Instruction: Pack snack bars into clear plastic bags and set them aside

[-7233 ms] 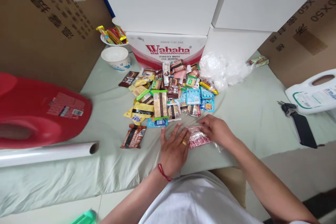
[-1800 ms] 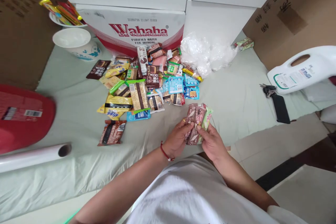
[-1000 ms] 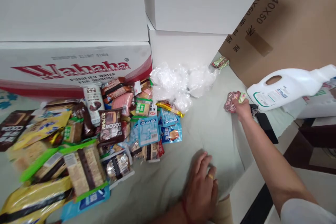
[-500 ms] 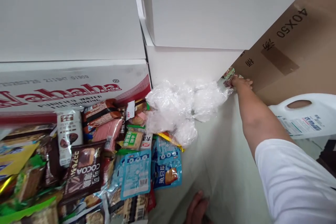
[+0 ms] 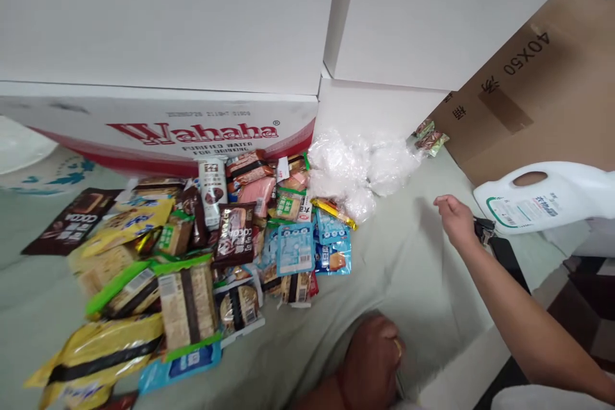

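My right hand [image 5: 455, 223] hovers over the pale green sheet, left of the white jug. Its fingers are curled in, and nothing shows in them. At the bottom, my left hand [image 5: 372, 355], a ring on one finger, rests as a fist on the sheet; I see nothing in it. Small green-and-red packets [image 5: 431, 138] lie in the corner by the cardboard box. Beside them are crumpled clear-wrapped white packs [image 5: 353, 170]. To the left spreads a heap of wrapped snacks, among them a brown cocoa packet [image 5: 234, 234] and a blue packet [image 5: 295, 248].
A Wahaha water carton [image 5: 202, 131] and white boxes [image 5: 394, 19] wall the far side. A brown cardboard box [image 5: 542, 90] stands at the right, with the white jug [image 5: 552, 198] lying before it. Keys [image 5: 484, 229] and a dark object [image 5: 512, 262] lie near my right forearm.
My right hand has let go of the small packets in the corner and drawn back toward me. The view has shifted, showing more of the snack heap and my left fist.
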`<state>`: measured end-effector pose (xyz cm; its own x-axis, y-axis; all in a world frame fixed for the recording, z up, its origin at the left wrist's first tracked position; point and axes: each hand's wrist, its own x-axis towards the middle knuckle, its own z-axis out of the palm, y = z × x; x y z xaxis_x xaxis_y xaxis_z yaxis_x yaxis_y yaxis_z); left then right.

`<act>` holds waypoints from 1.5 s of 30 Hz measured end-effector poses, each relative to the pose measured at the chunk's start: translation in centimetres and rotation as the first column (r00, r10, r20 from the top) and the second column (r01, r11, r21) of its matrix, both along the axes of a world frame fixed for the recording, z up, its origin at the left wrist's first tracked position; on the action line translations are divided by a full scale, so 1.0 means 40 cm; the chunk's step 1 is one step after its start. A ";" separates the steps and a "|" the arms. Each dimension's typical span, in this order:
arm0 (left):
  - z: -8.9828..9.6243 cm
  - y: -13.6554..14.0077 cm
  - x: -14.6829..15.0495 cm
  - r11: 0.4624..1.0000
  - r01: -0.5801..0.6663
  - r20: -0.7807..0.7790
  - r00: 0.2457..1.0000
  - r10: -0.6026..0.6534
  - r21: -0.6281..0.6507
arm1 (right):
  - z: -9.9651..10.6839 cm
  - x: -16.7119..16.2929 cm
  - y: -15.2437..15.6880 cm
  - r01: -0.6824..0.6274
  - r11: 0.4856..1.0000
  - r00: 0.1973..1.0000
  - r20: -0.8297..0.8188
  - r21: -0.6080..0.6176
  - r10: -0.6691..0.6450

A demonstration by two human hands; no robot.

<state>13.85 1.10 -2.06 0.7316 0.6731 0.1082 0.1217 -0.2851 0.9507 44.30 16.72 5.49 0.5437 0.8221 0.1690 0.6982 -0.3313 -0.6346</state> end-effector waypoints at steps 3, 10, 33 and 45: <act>0.023 0.020 -0.011 0.992 0.065 -0.058 0.997 -0.058 0.110 | 0.024 -0.097 -0.067 -0.214 0.976 0.977 -0.033 -0.048 0.212; 0.057 0.038 0.002 0.999 0.000 -0.019 1.000 -0.001 -0.051 | 0.055 -0.335 -0.007 -0.562 0.824 0.811 0.244 0.073 0.531; 0.096 0.132 -0.296 0.746 -0.074 0.341 0.856 0.388 -0.662 | 0.019 -0.619 -0.331 -0.151 0.972 0.277 -0.936 0.182 0.219; 0.100 0.112 -0.299 0.872 -0.465 0.259 0.832 0.490 -0.155 | 0.029 -0.648 -0.364 -0.341 0.931 0.484 -0.824 0.132 0.294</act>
